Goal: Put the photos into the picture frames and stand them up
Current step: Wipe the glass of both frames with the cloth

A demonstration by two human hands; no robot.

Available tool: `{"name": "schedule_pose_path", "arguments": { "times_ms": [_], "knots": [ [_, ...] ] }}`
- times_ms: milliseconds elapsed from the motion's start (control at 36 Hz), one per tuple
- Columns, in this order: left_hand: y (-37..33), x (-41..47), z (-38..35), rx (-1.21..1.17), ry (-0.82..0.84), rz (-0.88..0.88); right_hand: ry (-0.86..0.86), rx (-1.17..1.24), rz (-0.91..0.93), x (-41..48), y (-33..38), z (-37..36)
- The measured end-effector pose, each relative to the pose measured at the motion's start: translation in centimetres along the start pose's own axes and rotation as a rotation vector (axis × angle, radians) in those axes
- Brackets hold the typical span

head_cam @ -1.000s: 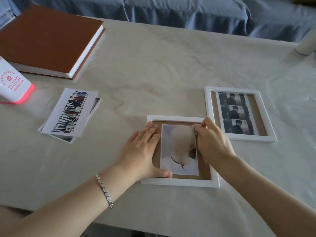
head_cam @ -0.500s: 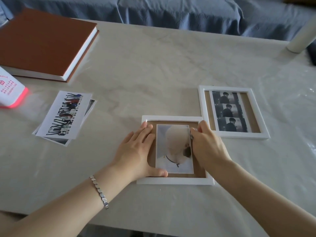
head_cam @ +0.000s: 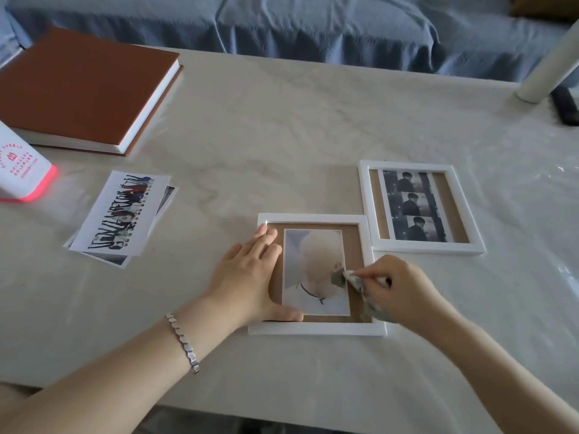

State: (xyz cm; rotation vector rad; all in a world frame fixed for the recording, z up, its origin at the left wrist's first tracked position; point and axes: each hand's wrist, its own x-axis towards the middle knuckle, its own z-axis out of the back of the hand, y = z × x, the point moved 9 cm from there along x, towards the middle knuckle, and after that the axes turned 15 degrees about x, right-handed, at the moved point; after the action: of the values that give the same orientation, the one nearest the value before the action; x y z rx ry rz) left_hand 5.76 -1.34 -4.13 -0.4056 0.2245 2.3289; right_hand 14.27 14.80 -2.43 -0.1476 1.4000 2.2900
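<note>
A white picture frame (head_cam: 316, 329) lies flat on the table in front of me, with a pale portrait photo (head_cam: 313, 261) on its brown backing. My left hand (head_cam: 247, 277) rests flat on the frame's left side, and its thumb touches the photo's lower left corner. My right hand (head_cam: 394, 286) pinches a thin, shiny film (head_cam: 360, 285) that curls up at the photo's right edge. A second white frame (head_cam: 419, 247), holding a strip of three dark portraits (head_cam: 410, 205), lies flat to the right.
A small stack of loose photos (head_cam: 120, 214) lies to the left. A brown book (head_cam: 81, 86) and a white box with a red glow (head_cam: 22, 164) sit at the far left. A white tube (head_cam: 545, 70) and a dark object (head_cam: 565, 108) stand far right. Blue cloth (head_cam: 313, 23) lies beyond the table.
My right hand has slid from the photo's top right corner down its right edge and now pinches a lifted film. My left hand stays flat on the frame.
</note>
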Motion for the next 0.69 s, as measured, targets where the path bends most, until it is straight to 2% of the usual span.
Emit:
{"name": "schedule_pose_path", "arguments": {
  "times_ms": [83, 167, 250, 306, 361, 417, 528, 694],
  "knots": [
    [0.1, 0.1, 0.0, -0.037, 0.032, -0.006, 0.004, 0.471, -0.122, -0.1, -0.1, 1.5],
    [0.4, 0.1, 0.7, -0.191, 0.04, 0.003, 0.096, 0.865, -0.221, -1.0, 0.1, 0.8],
    [0.7, -0.5, 3.9, -0.43, -0.198, 0.031, 0.19, 1.036, -0.26, -1.8, 0.8, -0.3],
    [0.6, -1.3, 5.5, -0.694, -0.244, 0.056, 0.224, 1.076, -0.266, -2.2, 1.0, -0.7],
    [-1.0, -1.8, 5.7, -0.984, -0.092, 0.001, 0.242, 1.099, -0.254, -2.5, 1.4, -1.1],
    [-2.7, -2.1, 5.7, -1.131, 0.036, -0.087, 0.249, 1.132, -0.237, -2.7, 1.6, -1.4],
    [-3.0, -2.7, 5.7, -1.158, -0.026, -0.054, 0.195, 0.985, -0.187, -3.2, 1.8, -1.4],
    [-2.3, -3.4, 4.6, -1.135, -0.087, 0.029, -0.064, 0.669, -0.072, -3.5, 1.7, 0.0]
  ]
}}
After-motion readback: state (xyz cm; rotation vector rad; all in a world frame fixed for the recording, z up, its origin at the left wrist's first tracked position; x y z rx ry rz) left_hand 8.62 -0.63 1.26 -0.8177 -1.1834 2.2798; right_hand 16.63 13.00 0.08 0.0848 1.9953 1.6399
